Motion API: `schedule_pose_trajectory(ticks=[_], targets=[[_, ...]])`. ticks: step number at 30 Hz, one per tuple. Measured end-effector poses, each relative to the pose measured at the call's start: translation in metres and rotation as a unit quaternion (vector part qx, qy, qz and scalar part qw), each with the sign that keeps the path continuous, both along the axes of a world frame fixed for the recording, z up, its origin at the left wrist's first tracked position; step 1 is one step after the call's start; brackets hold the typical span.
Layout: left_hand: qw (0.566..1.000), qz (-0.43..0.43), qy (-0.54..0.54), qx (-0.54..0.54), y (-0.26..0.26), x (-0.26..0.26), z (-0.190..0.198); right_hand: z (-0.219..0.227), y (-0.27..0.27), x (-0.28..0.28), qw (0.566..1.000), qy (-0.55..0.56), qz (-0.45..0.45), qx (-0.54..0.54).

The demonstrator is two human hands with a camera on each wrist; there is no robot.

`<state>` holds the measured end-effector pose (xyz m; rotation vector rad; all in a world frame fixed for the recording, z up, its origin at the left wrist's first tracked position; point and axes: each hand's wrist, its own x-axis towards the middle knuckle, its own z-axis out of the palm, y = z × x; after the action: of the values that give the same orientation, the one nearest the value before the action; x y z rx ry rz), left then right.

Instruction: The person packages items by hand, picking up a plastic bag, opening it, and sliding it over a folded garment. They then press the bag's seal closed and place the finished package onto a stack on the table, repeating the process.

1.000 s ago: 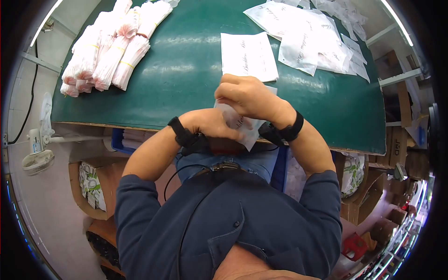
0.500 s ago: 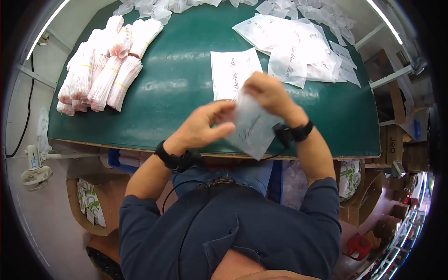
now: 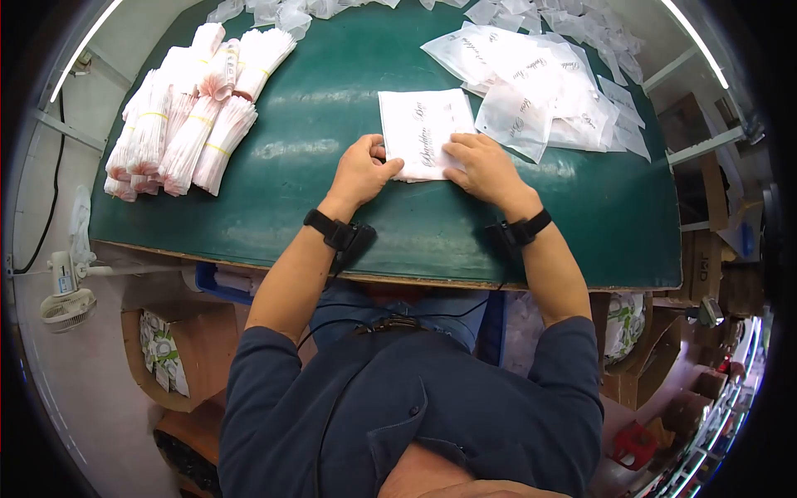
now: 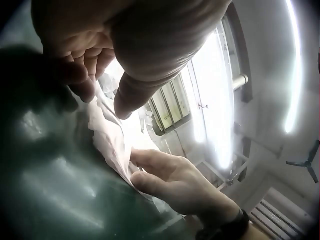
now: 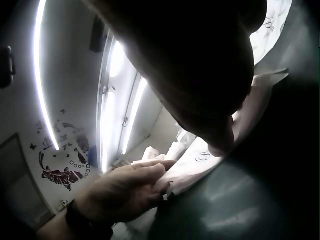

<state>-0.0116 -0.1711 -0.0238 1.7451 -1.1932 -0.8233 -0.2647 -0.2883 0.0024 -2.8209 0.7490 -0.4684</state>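
A small stack of white bags with black script (image 3: 425,133) lies flat on the green table. At its lower left edge the left hand (image 3: 360,173) pinches it between thumb and curled fingers. Opposite, the right hand (image 3: 491,170) has its fingers over the right edge and its thumb at the lower corner. In the left wrist view, the pale bag layers (image 4: 111,135) stand slightly raised between the left hand (image 4: 145,37) and the right hand (image 4: 177,182). The right wrist view shows the left hand (image 5: 120,192) gripping one end, with the right hand (image 5: 195,65) dark in front.
Banded bundles of white and pink bags (image 3: 187,137) are piled at the left. Loose printed translucent bags (image 3: 531,79) overlap at the right, close to the stack. More crumpled bags (image 3: 581,29) line the far edge. The table's near edge (image 3: 382,280) runs before the person's waist.
The translucent printed bag that was held between both hands near the table edge is no longer separate in them. Both hands have moved forward and now grip the sides of the stack.
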Motion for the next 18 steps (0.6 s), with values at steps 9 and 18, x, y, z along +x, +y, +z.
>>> schedule_pose_trajectory(ticks=[9,18], targets=[[0.971,0.083,-0.166,-0.153,-0.004,-0.009,-0.005,0.014,0.026,0.009,0.997,0.032,-0.07,-0.025],[0.954,-0.02,-0.139,-0.265,0.049,-0.037,0.064,0.062,0.06,0.035,0.959,-0.217,0.022,-0.182]])
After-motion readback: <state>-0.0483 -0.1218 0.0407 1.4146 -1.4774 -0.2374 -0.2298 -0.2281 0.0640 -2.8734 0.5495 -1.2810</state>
